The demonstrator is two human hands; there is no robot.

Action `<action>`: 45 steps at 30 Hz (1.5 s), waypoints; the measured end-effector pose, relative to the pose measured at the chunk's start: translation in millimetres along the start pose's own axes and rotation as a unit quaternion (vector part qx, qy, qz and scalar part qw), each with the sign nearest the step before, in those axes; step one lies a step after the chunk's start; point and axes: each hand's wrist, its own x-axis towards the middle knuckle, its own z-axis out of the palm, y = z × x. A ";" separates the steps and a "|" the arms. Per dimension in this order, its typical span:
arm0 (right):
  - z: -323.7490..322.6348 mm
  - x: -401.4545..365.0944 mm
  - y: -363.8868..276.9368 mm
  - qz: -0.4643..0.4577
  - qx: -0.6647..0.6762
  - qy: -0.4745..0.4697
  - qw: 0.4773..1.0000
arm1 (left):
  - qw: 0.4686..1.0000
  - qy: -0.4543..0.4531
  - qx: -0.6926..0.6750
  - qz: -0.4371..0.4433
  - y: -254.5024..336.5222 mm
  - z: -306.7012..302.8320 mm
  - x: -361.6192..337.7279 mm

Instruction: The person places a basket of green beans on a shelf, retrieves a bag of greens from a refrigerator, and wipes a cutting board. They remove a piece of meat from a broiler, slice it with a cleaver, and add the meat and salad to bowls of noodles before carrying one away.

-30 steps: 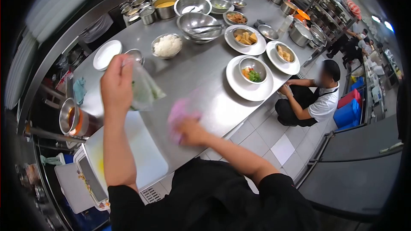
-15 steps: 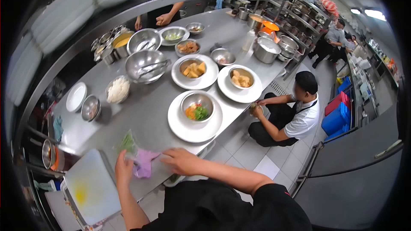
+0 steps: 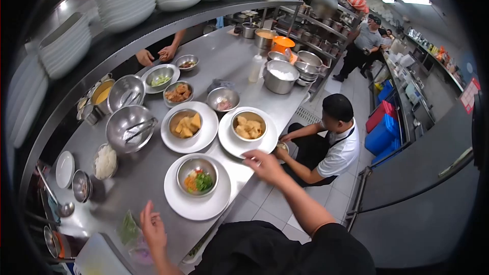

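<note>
My right hand (image 3: 266,166) reaches over the counter's edge, fingers loosely apart and holding nothing, beside a white plate (image 3: 232,148) with a metal bowl of pale yellow chunks (image 3: 249,126). Over the near left counter, my left hand (image 3: 153,226) is raised with its fingers apart. Just left of it lie a clear bag of green leaves (image 3: 128,229) and a thin purple bundle (image 3: 141,252), partly behind the hand. Between my hands stands another white plate (image 3: 189,215), bearing a metal bowl (image 3: 197,174) of chopped green, orange and red bits.
A third plate (image 3: 173,145) holds a bowl of yellow-orange chunks. Mixing bowls (image 3: 119,131), a rice bowl (image 3: 105,162) and a ladle (image 3: 64,208) stand left. A white cutting board (image 3: 99,257) is nearest. A co-worker (image 3: 336,142) crouches at right; another's hands (image 3: 157,55) show opposite.
My right hand has moved from beside the purple bundle to the right, towards the plate of pale chunks. My left hand has lifted off the bag. The camera view has turned right.
</note>
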 end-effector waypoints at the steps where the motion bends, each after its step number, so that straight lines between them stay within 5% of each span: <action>1: -29.3 14.4 14.2 0.021 -0.029 0.040 0.999 | 0.992 -0.023 0.103 0.070 2.4 14.1 5.9; 4: -119.6 67.8 78.2 0.016 -0.034 0.181 0.983 | 0.995 -0.098 0.027 0.018 5.3 40.8 19.0; 10: -269.4 222.5 179.6 0.016 -0.160 0.310 0.937 | 0.999 -0.003 0.048 -0.021 -24.9 80.2 42.5; 15: -300.4 388.5 262.8 0.025 -0.241 0.217 0.946 | 0.987 0.103 0.093 -0.080 9.3 159.9 41.4; 20: -281.5 517.6 359.4 0.113 -0.398 -0.054 0.909 | 0.975 0.150 0.129 -0.099 68.6 233.7 17.7; 22: -268.5 550.7 397.8 0.060 -0.372 -0.061 0.924 | 0.958 0.180 0.176 -0.136 88.7 242.9 3.7; 23: -265.6 549.9 369.4 0.140 -0.413 -0.118 0.892 | 0.955 0.195 0.173 -0.141 92.4 246.2 -5.2; 26: -255.0 569.8 426.8 -0.131 -0.446 -0.012 0.885 | 0.937 0.259 0.177 -0.151 96.3 254.1 -31.9; 31: -262.5 541.7 337.3 -0.100 -0.418 -0.188 0.883 | 0.913 0.308 0.198 -0.180 114.2 261.6 -48.5; 33: -269.1 557.1 388.9 -0.071 -0.244 -0.154 0.955 | 0.908 0.306 0.224 -0.179 116.0 259.0 -51.8; 35: -274.3 582.6 433.6 -0.053 -0.180 -0.187 0.964 | 0.903 0.316 0.228 -0.181 116.4 257.6 -51.0; 39: -273.8 550.0 389.0 -0.079 -0.393 -0.134 0.906 | 0.904 0.302 0.232 -0.193 117.1 257.8 -65.4; 45: -271.7 529.1 341.2 -0.090 -0.457 -0.110 0.878 | 0.896 0.322 0.231 -0.202 115.6 260.5 -85.4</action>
